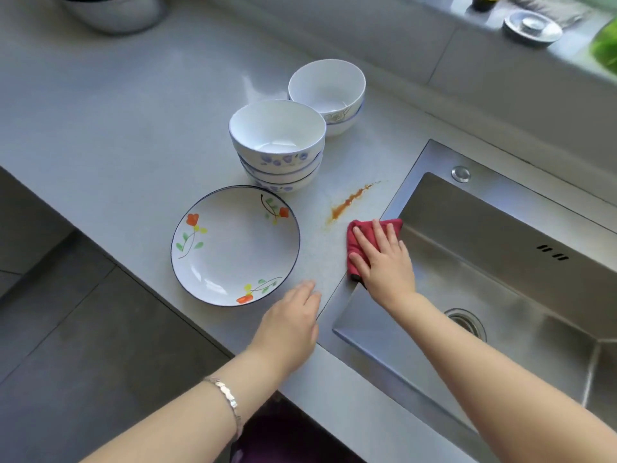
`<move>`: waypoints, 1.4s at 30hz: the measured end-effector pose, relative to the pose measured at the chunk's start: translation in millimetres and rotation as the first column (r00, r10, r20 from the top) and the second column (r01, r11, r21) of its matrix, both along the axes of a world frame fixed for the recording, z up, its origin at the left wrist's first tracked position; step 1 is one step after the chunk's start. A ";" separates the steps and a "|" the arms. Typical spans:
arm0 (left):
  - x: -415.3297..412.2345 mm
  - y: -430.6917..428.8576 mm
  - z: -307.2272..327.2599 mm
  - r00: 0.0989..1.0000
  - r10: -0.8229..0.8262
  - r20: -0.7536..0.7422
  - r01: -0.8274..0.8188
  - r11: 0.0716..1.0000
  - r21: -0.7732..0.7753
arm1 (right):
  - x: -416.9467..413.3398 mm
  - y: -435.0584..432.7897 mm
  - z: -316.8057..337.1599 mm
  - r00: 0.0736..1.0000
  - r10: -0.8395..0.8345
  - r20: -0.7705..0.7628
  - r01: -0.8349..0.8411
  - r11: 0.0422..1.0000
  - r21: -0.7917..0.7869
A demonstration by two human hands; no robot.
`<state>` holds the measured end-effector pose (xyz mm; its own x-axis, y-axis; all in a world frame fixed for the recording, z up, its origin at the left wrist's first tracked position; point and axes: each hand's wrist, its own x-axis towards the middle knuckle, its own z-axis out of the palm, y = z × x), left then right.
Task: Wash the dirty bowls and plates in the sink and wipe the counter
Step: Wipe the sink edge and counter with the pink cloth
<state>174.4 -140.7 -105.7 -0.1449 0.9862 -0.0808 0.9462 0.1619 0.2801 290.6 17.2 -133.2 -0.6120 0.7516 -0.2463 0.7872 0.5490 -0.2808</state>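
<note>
My right hand (384,259) presses flat on a red cloth (359,233) at the counter's edge beside the sink (494,248). An orange sauce streak (350,200) lies on the grey counter (117,121) just beyond the cloth. My left hand (290,320) rests with relaxed fingers on the counter near the front edge, holding nothing. A flowered white plate (235,245) lies left of it. Behind the plate stands a stack of three blue-patterned bowls (277,145), and farther back a stack of two white bowls (329,95).
The steel sink has a drain (465,322) at the bottom and an overflow slot (552,252). A metal pot (113,11) stands at the far left. A sink strainer lid (532,26) and a dark bottle (485,1) sit on the back ledge.
</note>
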 end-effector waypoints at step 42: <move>-5.3 199.2 -49.4 0.909 0.417 0.003 -0.415 0.904 0.103 | -14.1 187.9 -17.1 0.981 0.087 -0.172 -0.040 0.965 0.258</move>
<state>169.2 58.5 -155.1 -0.5439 0.8389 0.0210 0.8043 0.5140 0.2981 276.4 205.0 -150.3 -0.6769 0.7332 0.0651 0.6977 0.6673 -0.2608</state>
